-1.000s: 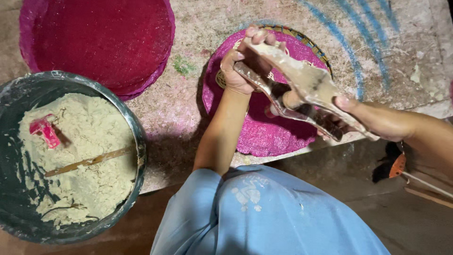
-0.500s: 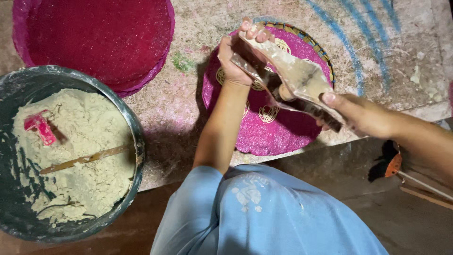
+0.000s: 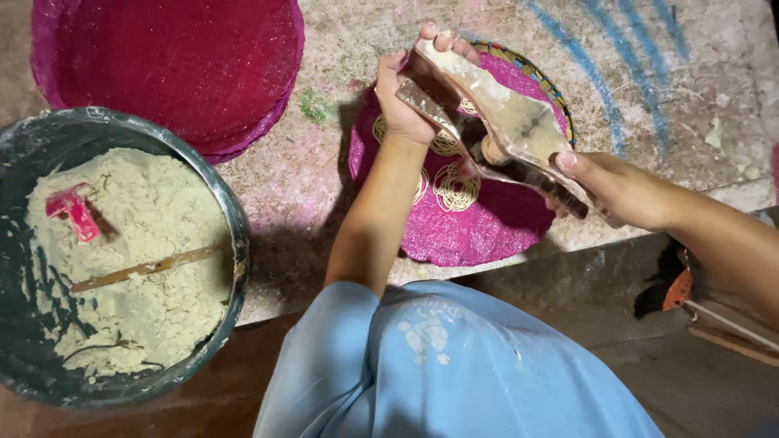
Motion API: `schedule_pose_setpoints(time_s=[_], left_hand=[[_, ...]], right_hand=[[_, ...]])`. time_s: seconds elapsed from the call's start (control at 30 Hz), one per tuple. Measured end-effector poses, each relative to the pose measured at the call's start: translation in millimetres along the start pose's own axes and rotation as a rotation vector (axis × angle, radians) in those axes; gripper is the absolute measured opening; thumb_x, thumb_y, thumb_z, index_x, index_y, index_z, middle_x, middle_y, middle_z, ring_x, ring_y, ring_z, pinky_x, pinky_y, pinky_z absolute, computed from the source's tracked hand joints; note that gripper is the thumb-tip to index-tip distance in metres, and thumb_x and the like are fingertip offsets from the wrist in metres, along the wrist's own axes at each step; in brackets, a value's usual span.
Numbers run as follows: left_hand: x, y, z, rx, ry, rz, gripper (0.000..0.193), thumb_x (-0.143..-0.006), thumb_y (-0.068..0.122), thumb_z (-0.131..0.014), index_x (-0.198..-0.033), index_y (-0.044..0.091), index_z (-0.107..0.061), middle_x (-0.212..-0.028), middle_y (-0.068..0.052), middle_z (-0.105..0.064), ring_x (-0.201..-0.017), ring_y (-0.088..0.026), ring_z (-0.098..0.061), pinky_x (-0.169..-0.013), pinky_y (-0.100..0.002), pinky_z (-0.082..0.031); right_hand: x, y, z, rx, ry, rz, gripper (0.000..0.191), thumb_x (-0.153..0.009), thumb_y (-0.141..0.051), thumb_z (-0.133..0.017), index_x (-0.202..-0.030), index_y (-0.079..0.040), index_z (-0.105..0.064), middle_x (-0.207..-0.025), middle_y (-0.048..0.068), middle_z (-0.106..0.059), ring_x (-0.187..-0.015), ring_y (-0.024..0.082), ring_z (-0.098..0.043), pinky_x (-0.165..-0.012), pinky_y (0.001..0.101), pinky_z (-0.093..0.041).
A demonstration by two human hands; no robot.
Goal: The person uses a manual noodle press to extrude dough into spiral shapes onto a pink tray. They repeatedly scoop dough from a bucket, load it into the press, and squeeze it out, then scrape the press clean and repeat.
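Observation:
Both of my hands grip a long wooden two-handled press caked with pale dough. My left hand closes around its far end. My right hand closes around its near end. The press hovers over a round pink woven mat that lies on a basket-rimmed tray. Thin noodle coils lie on the mat below the press, with several more partly hidden behind my left wrist and the press.
A dark metal bowl at the left holds pale dough, a wooden stick and a small pink scoop. A stack of magenta mats lies at the back left. The worn slab ends in a front edge above the floor.
The press has shifted slightly up and to the left over the pink mat, and more noodle coils now show on the mat beneath it.

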State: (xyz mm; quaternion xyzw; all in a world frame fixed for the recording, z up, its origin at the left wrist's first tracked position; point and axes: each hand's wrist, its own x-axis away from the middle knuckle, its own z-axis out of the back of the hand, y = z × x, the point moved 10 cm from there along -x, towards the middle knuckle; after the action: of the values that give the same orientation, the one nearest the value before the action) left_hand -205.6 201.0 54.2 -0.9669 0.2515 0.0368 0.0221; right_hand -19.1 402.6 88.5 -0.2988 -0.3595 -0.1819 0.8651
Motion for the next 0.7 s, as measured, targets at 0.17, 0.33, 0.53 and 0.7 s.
schedule_pose_setpoints(time_s=[0.17,0.33,0.53,0.7], left_hand=[[43.4,-9.9,72.0,-0.820,0.428,0.350,0.064,-0.111,0.046,-0.019,-0.125,-0.002,-0.058,-0.102,-0.016,-0.066,-0.077,-0.017,-0.057,-0.067,-0.031,-0.047],[94.5,-19.3,99.3,-1.359,0.329,0.585,0.054,-0.101,0.015,-0.030,-0.154,0.006,-0.032,-0.108,-0.013,-0.071,-0.054,-0.009,-0.047,-0.044,-0.024,-0.041],[156.7,-19.9,38.4,-2.440,-0.022,0.526,0.075,-0.102,0.017,-0.054,-0.167,0.009,-0.018,-0.116,-0.018,-0.065,-0.066,-0.018,-0.063,-0.062,-0.032,-0.052],[155.2,-15.0,-6.0,-2.058,0.082,0.323,0.059,-0.108,0.030,-0.053,-0.164,0.022,-0.034,-0.141,-0.008,-0.064,-0.104,-0.021,-0.072,-0.091,-0.034,-0.061]], right_hand=[[-1.2,-5.1,-4.9,-0.053,-0.020,0.140,0.083,-0.093,-0.075,-0.031,-0.121,-0.006,-0.068,-0.055,0.006,-0.046,-0.046,0.018,-0.045,-0.041,0.0361,-0.039],[-16.4,0.9,-10.6,-0.151,-0.016,0.339,0.081,-0.098,-0.071,-0.032,-0.106,-0.002,-0.074,-0.058,0.000,-0.055,-0.048,0.012,-0.046,-0.041,0.0294,-0.038],[-27.8,44.7,-13.7,-0.314,0.052,0.278,0.077,-0.101,-0.069,-0.035,-0.097,0.002,-0.066,-0.063,0.009,-0.055,-0.049,0.019,-0.050,-0.042,0.0352,-0.038],[8.7,56.6,-4.4,-0.398,-0.032,0.488,0.085,-0.098,-0.073,-0.028,-0.109,0.000,-0.072,-0.091,0.012,-0.074,-0.080,0.019,-0.066,-0.070,0.0345,-0.053]])
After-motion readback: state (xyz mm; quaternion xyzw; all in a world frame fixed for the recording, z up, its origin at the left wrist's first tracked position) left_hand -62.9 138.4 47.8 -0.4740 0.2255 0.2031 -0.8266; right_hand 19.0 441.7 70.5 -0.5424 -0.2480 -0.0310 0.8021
